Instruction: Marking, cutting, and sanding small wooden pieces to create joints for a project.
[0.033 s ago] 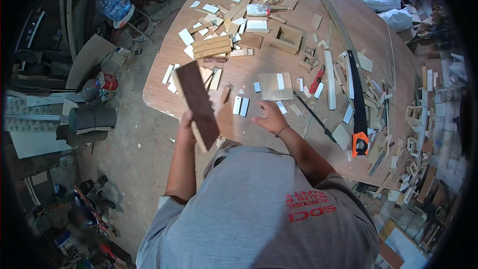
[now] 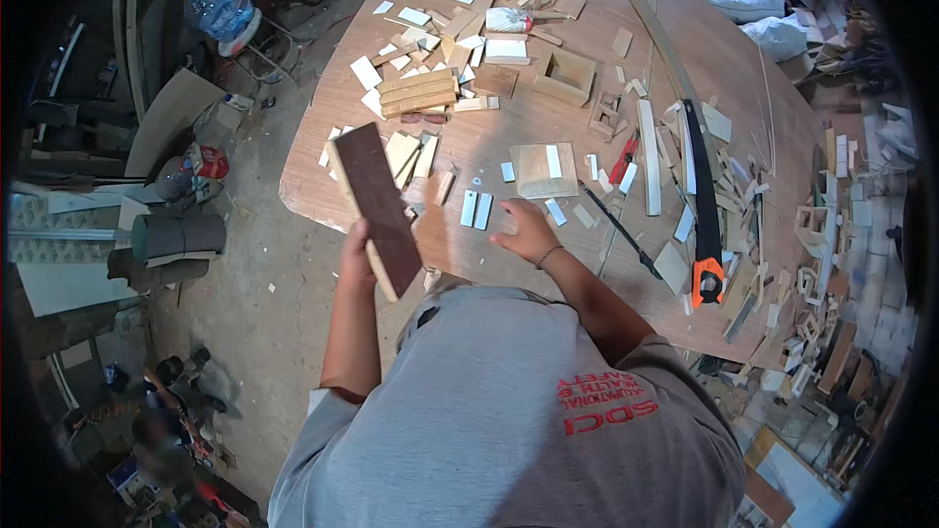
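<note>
1 dark board (image 2: 378, 203), left hand (image 2: 356, 252), 2 white strips (image 2: 476, 208)

Left hand (image 2: 358, 252) raised with fingers closed in a grip, forearm upright, while the right hand (image 2: 521, 232) stretches forward, palm down, fingers loosely spread, a band at the wrist.

Head-worn fisheye view, looking steeply down from above

One camera sits on the person's head, facing down and forward over their shoulders onto the desk (image 2: 548, 127); the torso fills the lower edge close up, the floor (image 2: 264, 293) lies left, and straight edges bend toward the dark rim.
</note>
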